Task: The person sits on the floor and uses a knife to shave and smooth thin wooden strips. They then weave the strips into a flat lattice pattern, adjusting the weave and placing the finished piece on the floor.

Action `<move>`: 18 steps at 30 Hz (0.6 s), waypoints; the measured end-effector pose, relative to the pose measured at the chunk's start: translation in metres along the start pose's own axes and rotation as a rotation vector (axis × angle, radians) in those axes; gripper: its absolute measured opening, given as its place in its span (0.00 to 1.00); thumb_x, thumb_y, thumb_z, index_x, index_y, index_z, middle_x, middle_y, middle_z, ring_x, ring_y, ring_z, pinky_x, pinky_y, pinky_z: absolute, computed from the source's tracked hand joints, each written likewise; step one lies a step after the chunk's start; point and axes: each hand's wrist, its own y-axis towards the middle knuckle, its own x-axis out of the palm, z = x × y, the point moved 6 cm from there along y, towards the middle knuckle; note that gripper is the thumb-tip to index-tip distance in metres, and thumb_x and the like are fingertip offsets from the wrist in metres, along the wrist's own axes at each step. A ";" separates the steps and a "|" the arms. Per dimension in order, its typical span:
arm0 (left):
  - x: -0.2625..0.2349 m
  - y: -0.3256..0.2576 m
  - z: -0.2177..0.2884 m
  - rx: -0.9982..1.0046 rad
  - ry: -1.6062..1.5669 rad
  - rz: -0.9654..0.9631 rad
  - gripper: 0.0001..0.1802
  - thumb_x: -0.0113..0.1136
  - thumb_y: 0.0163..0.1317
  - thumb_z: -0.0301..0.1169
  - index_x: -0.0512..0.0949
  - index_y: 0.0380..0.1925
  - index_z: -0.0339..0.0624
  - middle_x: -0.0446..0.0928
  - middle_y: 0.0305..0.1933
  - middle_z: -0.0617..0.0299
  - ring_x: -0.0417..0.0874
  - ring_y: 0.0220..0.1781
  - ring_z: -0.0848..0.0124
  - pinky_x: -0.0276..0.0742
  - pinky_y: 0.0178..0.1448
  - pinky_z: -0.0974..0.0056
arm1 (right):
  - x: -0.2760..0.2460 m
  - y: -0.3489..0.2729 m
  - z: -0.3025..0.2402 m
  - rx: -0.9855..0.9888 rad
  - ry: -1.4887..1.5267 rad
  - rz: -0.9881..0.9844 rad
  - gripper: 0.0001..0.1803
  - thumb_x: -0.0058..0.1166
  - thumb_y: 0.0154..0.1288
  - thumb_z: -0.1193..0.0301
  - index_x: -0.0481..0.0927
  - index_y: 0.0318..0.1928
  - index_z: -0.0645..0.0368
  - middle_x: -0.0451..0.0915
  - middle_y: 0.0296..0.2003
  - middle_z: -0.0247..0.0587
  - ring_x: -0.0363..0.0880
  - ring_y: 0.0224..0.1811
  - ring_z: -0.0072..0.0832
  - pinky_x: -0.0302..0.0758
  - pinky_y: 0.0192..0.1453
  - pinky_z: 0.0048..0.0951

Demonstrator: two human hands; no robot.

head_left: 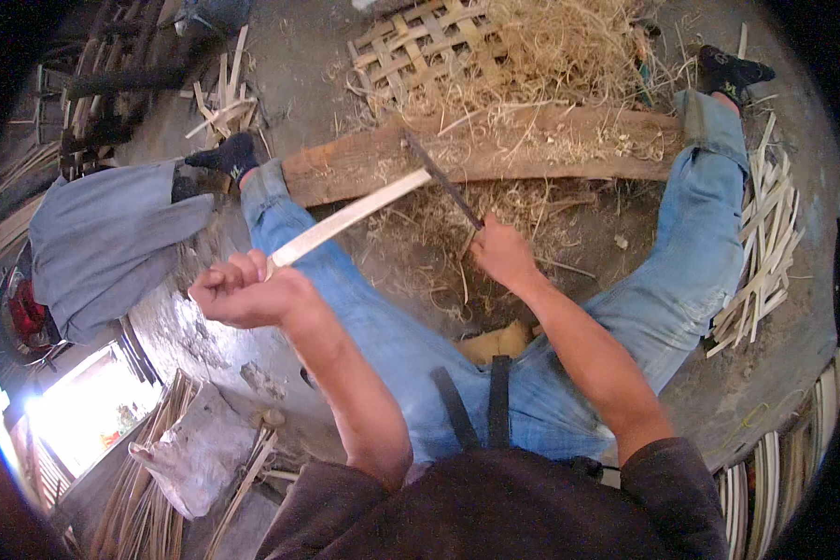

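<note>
My left hand (247, 289) is closed round the near end of a pale, flat bamboo strip (350, 217), which slants up and to the right above my left leg. In my right hand (502, 254) is the handle of a long, narrow knife (453, 191), its dark blade pointing up and to the left. The far end of the strip meets the blade or lies right beside it; I cannot tell if they touch. Beyond both hands, a wooden plank (569, 145) lies across between my feet, strewn with curled shavings.
A heap of thin shavings (569, 51) covers part of a woven lattice (429, 42) past the plank. Crossed pale strips (765, 233) lie outside my right leg. At left are a grey cloth (112, 243), a whitish sack (201, 453) and bundled long strips (145, 495).
</note>
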 end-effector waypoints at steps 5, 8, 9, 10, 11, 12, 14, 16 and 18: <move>-0.018 0.031 0.028 -0.028 -0.185 0.003 0.16 0.47 0.59 0.40 0.59 0.14 0.52 0.48 0.12 0.73 0.46 0.11 0.80 0.39 0.17 0.71 | 0.001 0.000 0.012 0.115 0.027 0.028 0.21 0.56 0.58 0.66 0.70 0.44 0.72 0.81 0.28 0.60 0.81 0.33 0.56 0.78 0.39 0.48; -0.025 0.036 0.043 -0.050 -0.273 -0.025 0.17 0.45 0.64 0.43 0.63 0.18 0.51 0.48 0.12 0.74 0.46 0.11 0.80 0.41 0.16 0.72 | 0.007 -0.005 0.002 0.105 0.205 0.054 0.23 0.58 0.57 0.63 0.71 0.43 0.71 0.80 0.29 0.61 0.81 0.35 0.56 0.78 0.42 0.47; -0.024 0.035 0.041 -0.060 -0.306 -0.054 0.17 0.44 0.65 0.42 0.63 0.18 0.51 0.48 0.13 0.74 0.47 0.12 0.80 0.42 0.16 0.72 | 0.008 -0.007 -0.002 0.110 0.305 0.057 0.23 0.58 0.57 0.62 0.71 0.42 0.71 0.80 0.29 0.63 0.81 0.36 0.57 0.78 0.44 0.48; -0.025 0.029 0.036 -0.086 -0.335 -0.082 0.17 0.43 0.66 0.41 0.63 0.18 0.51 0.49 0.13 0.74 0.47 0.12 0.81 0.43 0.16 0.72 | 0.018 -0.011 0.002 0.194 0.568 0.091 0.20 0.61 0.59 0.66 0.71 0.44 0.68 0.81 0.29 0.54 0.83 0.32 0.46 0.80 0.37 0.42; -0.035 0.027 0.029 -0.099 -0.348 -0.098 0.17 0.42 0.67 0.40 0.64 0.19 0.51 0.49 0.13 0.74 0.47 0.12 0.81 0.44 0.17 0.72 | 0.015 -0.017 -0.014 0.214 0.831 0.125 0.18 0.61 0.59 0.68 0.72 0.43 0.67 0.81 0.29 0.50 0.82 0.30 0.41 0.80 0.36 0.39; -0.045 0.027 0.015 -0.208 -0.474 -0.287 0.16 0.39 0.68 0.38 0.64 0.19 0.51 0.50 0.13 0.74 0.48 0.12 0.81 0.46 0.17 0.73 | -0.001 -0.026 -0.040 0.237 1.088 0.166 0.16 0.61 0.60 0.70 0.72 0.43 0.66 0.81 0.30 0.46 0.81 0.29 0.36 0.79 0.34 0.36; -0.051 0.000 -0.009 -0.372 -0.520 -0.233 0.16 0.39 0.68 0.37 0.64 0.19 0.51 0.51 0.14 0.74 0.48 0.12 0.81 0.48 0.16 0.73 | -0.041 -0.032 -0.071 0.125 1.420 0.338 0.12 0.59 0.62 0.77 0.72 0.44 0.62 0.80 0.31 0.37 0.78 0.27 0.22 0.78 0.30 0.26; -0.059 -0.027 -0.034 -0.509 -0.518 -0.187 0.16 0.39 0.68 0.37 0.64 0.19 0.50 0.51 0.14 0.74 0.49 0.12 0.81 0.50 0.16 0.74 | -0.062 -0.024 -0.073 0.121 1.474 0.343 0.13 0.56 0.63 0.78 0.68 0.46 0.61 0.80 0.36 0.43 0.79 0.28 0.26 0.79 0.31 0.27; -0.076 -0.042 -0.062 -0.603 -0.476 -0.137 0.17 0.40 0.68 0.39 0.64 0.19 0.50 0.52 0.14 0.74 0.50 0.12 0.81 0.52 0.15 0.75 | -0.079 -0.029 -0.074 0.107 1.541 0.324 0.13 0.54 0.62 0.80 0.67 0.45 0.59 0.80 0.38 0.46 0.80 0.29 0.27 0.80 0.31 0.28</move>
